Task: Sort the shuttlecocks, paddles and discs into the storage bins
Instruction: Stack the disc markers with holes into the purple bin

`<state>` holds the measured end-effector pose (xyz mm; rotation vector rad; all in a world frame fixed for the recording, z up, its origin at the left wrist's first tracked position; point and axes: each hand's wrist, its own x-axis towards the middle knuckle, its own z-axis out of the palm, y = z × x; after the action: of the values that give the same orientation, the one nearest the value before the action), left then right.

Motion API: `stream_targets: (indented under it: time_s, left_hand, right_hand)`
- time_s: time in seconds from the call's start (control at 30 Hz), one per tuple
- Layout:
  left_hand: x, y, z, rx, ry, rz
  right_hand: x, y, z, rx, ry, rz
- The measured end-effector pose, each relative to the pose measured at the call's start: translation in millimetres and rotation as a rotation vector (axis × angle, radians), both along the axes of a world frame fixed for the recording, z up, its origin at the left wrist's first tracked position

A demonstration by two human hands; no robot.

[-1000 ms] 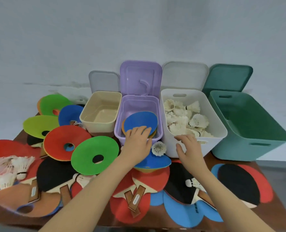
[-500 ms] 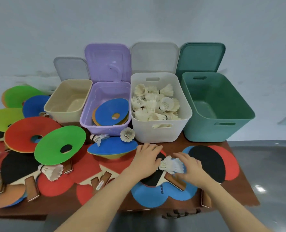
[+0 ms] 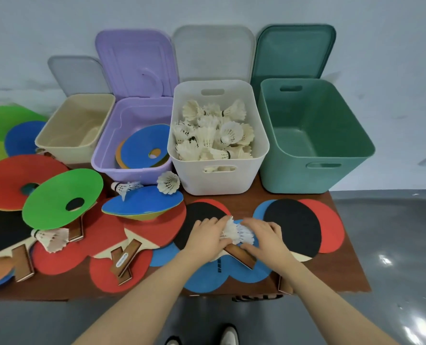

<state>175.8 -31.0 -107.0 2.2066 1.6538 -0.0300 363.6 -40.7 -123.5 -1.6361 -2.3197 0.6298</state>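
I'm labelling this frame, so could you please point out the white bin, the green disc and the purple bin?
white bin [image 3: 218, 181], head view, front wall.
green disc [image 3: 55, 200], head view, upper surface.
purple bin [image 3: 132, 171], head view, front wall.

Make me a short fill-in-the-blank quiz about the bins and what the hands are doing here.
1. The white bin holds a pile of ____.
2. The discs already sorted lie in the ____ bin.
3. The green bin at the right end holds ____.
4. The left hand and right hand gather shuttlecocks lying on a ____.

Missing words: shuttlecocks; purple; nothing; paddle
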Motion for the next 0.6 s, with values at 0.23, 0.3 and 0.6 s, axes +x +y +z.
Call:
stream_targets:
  time_s: [0.23, 0.3, 0.6]
  left_hand:
    - [-26, -7, 16, 0.179, -0.041, 0.075]
    - [-31, -7, 24, 0.249, -0.115, 0.110]
    - [-34, 27, 91, 0.645, -0.342, 0.089]
  right_hand:
    - [-3, 0, 1, 0.067, 0.129, -0.053]
    - [-3, -2, 8, 0.108, 0.199, -0.083]
    - [-16, 17, 90, 0.377, 0.444, -0.169]
